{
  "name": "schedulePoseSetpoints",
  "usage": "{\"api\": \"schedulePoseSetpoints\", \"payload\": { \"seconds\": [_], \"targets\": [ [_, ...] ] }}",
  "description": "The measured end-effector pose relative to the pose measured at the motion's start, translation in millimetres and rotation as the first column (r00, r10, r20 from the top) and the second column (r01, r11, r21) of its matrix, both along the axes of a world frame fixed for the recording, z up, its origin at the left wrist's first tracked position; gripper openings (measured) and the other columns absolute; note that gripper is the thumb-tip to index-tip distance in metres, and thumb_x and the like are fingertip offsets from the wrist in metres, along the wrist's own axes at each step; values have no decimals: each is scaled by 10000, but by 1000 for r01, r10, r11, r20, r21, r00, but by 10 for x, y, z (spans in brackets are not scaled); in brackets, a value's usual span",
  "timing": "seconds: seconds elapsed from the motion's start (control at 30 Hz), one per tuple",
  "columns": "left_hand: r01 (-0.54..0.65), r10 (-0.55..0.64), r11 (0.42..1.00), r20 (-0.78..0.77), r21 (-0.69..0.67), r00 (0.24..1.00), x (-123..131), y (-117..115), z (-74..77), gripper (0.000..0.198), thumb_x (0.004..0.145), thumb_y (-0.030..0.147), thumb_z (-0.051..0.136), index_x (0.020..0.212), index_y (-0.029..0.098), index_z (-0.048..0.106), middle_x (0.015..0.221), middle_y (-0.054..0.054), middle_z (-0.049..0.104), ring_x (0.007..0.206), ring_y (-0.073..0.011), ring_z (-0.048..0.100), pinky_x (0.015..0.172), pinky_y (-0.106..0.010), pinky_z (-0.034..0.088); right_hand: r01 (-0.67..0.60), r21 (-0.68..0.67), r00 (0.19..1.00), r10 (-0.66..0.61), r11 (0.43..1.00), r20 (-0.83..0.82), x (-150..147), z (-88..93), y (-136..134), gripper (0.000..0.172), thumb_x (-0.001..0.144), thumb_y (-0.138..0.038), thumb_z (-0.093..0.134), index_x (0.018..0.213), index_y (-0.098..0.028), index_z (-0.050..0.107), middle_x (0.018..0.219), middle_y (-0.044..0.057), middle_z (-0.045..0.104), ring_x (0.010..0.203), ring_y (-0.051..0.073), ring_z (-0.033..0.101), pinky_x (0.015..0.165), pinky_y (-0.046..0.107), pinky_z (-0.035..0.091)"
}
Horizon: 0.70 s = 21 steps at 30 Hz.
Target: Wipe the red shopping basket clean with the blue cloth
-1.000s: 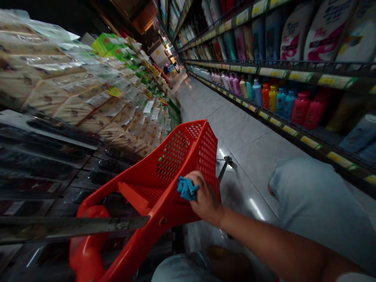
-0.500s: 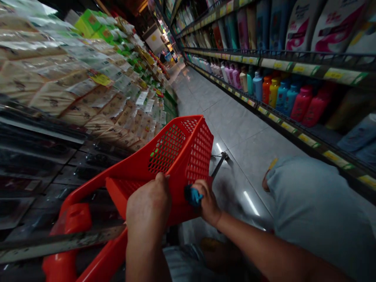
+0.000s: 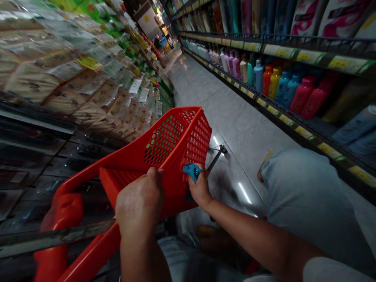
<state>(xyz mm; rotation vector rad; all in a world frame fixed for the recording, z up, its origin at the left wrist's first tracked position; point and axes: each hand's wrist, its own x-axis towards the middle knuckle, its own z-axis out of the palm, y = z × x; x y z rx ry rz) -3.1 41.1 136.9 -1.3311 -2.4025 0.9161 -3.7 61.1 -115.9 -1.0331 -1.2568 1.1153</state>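
A red plastic shopping cart [image 3: 173, 184] stands tilted across the middle of the view, its side and front pierced with a grid of holes. My left hand [image 3: 141, 199] is closed round the cart's upper rim, the thumb lying along the top. In my right hand [image 3: 201, 188] a crumpled blue cloth [image 3: 192, 171] is bunched and pressed against the outer side of the basket, at the lower edge of the holes. Part of the cloth hangs below the fingers. The palm side of both hands is hidden.
Packaged goods [image 3: 85, 90] are stacked close on the left. Along the right runs a shelf [image 3: 302, 133] of coloured bottles [image 3: 283, 88] with price tags. Grey tiled floor [image 3: 205, 86] stretches between them. My bent knee [image 3: 305, 199] is at the right, near a cart wheel [image 3: 223, 149].
My right hand with the blue cloth has moved up along the basket's side, and the wrist has turned. My left hand keeps its grip on the rim. The whole view has shifted slightly.
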Motion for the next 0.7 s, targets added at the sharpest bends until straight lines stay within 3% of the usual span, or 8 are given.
{"api": "schedulePoseSetpoints", "payload": {
  "seconds": [0.1, 0.2, 0.27, 0.37, 0.5, 0.6, 0.7],
  "targets": [
    [3, -2, 1000, 10, -9, 1000, -12, -13, -8, 484, 1038, 339, 190, 1047, 184, 648, 833, -148, 754, 799, -332, 744, 601, -359, 471, 96, -49, 995, -97, 994, -18, 33, -119, 111, 285, 811, -178, 517, 1090, -217, 558, 1041, 72, 650, 1003, 210, 643, 939, 367, 526],
    [12, -12, 1000, 11, -10, 1000, -14, -7, -7, 491, 1037, 331, 186, 1058, 181, 653, 846, -153, 755, 789, -327, 740, 596, -356, 467, 193, -157, 981, -194, 968, 11, 119, -345, 6, 255, 765, -153, 467, 998, -208, 556, 879, 40, 635, 845, 215, 644, 804, 364, 558],
    [15, -15, 1000, -2, -10, 1000, -12, -2, -7, 488, 1041, 337, 183, 1060, 186, 646, 848, -145, 755, 782, -321, 740, 584, -348, 452, 210, -173, 977, -211, 962, 16, 134, -370, -85, 245, 748, -131, 442, 953, -210, 549, 784, 23, 604, 744, 218, 626, 704, 351, 553],
    [7, -8, 1000, -23, -31, 1000, -7, -7, -10, 465, 1045, 338, 197, 1039, 199, 640, 831, -126, 752, 766, -306, 738, 563, -333, 419, 202, -129, 979, -204, 971, -4, 78, -106, 26, 286, 775, -145, 473, 1043, -198, 556, 894, 59, 635, 831, 231, 648, 774, 374, 560],
    [63, -66, 996, -52, -58, 996, -20, -33, -19, 421, 1047, 328, 217, 1007, 206, 618, 811, -111, 741, 747, -292, 732, 550, -324, 387, 112, 27, 993, -111, 993, -43, 69, 306, 772, 343, 795, -140, 545, 1124, -230, 584, 1131, 58, 636, 1140, 205, 605, 1044, 355, 475],
    [78, -83, 991, -46, -106, 995, -37, -38, -22, 393, 1047, 298, 208, 985, 211, 585, 760, -89, 718, 709, -285, 726, 527, -322, 349, 151, -35, 988, -151, 988, 9, 171, 294, 1218, 312, 785, -91, 530, 1081, -178, 578, 1129, 101, 620, 1136, 221, 584, 1070, 395, 449],
    [83, -88, 989, -34, -121, 996, -41, -30, -21, 387, 1047, 278, 189, 954, 218, 560, 766, -80, 713, 716, -275, 727, 524, -320, 328, 258, -168, 966, -253, 952, 51, 221, 209, 1075, 281, 813, -70, 466, 1073, -130, 555, 1060, 137, 611, 1055, 248, 591, 1025, 477, 466]
  ]
}}
